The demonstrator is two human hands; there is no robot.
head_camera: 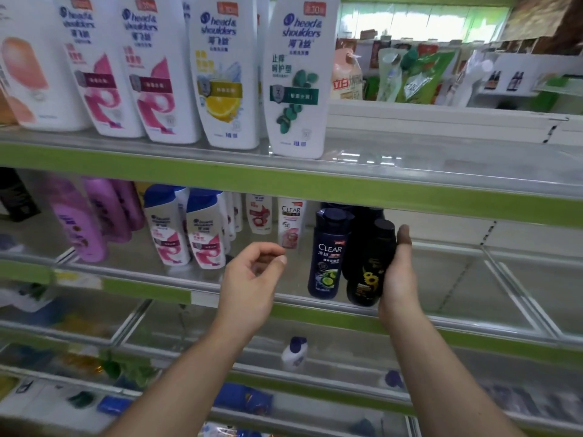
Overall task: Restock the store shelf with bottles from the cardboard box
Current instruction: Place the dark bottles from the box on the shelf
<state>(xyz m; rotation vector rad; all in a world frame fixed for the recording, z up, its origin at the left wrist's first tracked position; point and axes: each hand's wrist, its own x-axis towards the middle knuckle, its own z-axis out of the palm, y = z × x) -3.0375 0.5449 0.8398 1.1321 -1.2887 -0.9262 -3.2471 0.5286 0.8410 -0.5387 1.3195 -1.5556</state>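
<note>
your right hand [399, 279] cups the black bottle [367, 272] with the sunflower label from its right side, thumb up. the bottle is upright at the front of the middle shelf [457, 279], just beside a dark blue clear bottle [329, 257]. your left hand [252, 279] hovers nearby, fingers loosely curled, holding nothing. the top shelf [441, 162] holds white shampoo bottles [296, 74].

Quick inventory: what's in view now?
large Head & Shoulders bottles: four, white, top shelf
peach-label bottle: one, white, top shelf left
purple bottles: about three, middle shelf left
small Head & Shoulders bottles: two in front, white, blue caps, middle shelf
white Clear bottle: one, middle shelf
dark blue Clear bottle: one, middle shelf front
sunflower bottle: one, black, right of it
small bottle: one, white, blue cap, lower shelf
left hand: empty, loosely curled
right hand: against sunflower bottle's right side
</note>
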